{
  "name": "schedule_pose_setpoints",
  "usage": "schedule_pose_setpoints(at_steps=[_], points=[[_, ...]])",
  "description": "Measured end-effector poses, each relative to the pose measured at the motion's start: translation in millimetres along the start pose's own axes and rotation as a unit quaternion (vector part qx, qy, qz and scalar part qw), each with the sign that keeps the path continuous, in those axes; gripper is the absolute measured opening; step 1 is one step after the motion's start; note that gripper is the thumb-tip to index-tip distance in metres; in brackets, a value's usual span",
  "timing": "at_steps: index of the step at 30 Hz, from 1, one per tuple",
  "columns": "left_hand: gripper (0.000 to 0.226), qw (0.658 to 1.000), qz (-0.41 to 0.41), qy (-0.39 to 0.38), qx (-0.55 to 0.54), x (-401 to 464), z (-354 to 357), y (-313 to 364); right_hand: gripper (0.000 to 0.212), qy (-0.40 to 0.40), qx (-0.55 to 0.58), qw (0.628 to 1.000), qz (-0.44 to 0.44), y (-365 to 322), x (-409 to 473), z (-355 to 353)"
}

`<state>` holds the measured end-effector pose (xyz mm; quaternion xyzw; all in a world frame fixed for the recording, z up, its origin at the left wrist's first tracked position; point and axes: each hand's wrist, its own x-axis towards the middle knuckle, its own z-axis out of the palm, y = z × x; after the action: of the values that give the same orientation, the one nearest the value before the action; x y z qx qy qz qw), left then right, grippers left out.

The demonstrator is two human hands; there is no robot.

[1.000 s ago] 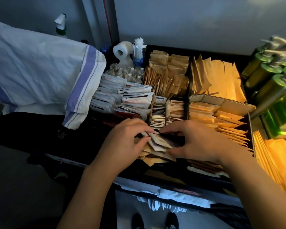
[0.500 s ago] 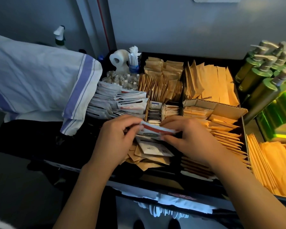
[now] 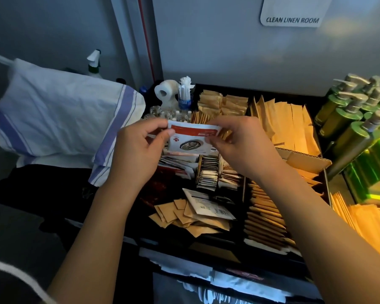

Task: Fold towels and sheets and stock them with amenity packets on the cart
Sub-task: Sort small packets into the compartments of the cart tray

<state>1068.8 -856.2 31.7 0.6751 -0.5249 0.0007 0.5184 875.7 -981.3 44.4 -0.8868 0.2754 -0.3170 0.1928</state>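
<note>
You are at the cart [image 3: 217, 255] below the CLEAN LINEN ROOM sign [image 3: 292, 19]. A second ago both your hands were down in the loose packets [image 3: 184, 216] at the front; now your left hand [image 3: 138, 150] and right hand [image 3: 235, 145] have raised a red-and-white packet [image 3: 193, 137], each pinching one end, above the compartment of like packets [image 3: 178, 163]. It looks ready to file there. Brown sachets [image 3: 219, 104] fill the rear bins, a folded striped towel [image 3: 59, 119] lies on the left, and green pump bottles [image 3: 349, 119] stand right.
</note>
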Motion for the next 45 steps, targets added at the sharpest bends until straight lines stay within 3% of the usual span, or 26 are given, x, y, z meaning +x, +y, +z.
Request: schedule_pose_setpoints(at_steps=[11, 15, 21, 24, 31, 35, 40, 45], points=[[0.013, 0.997, -0.077, -0.031, 0.002, 4, 11, -59, 0.012, -0.058, -0.011, 0.998, -0.006, 8, 18, 42], [0.015, 0.991, -0.096, -0.066, 0.06, 3, 10, -74, 0.009, -0.103, -0.042, 0.993, -0.031, 4, 22, 57], [0.028, 0.985, -0.057, -0.128, 0.096, 2, 2, -75, 0.015, -0.147, -0.103, 0.983, -0.025, 3, 19, 72], [0.022, 0.986, -0.005, -0.127, 0.111, -4, 9, -68, 0.018, -0.18, -0.139, 0.974, -0.001, 4, 20, 74], [0.027, 0.977, -0.018, -0.142, 0.16, -6, 18, -74, 0.017, -0.157, -0.142, 0.977, -0.041, 3, 14, 71], [0.032, 0.963, -0.058, -0.162, 0.208, -4, 25, -72, 0.023, -0.175, -0.145, 0.974, -0.002, 6, 16, 78], [0.032, 0.947, -0.034, -0.191, 0.256, -9, 24, -68, 0.021, -0.208, -0.155, 0.966, 0.011, 7, 21, 84], [0.033, 0.958, -0.054, -0.196, 0.203, -17, 12, -60, 0.012, -0.126, -0.098, 0.987, 0.002, 15, -2, 59]])
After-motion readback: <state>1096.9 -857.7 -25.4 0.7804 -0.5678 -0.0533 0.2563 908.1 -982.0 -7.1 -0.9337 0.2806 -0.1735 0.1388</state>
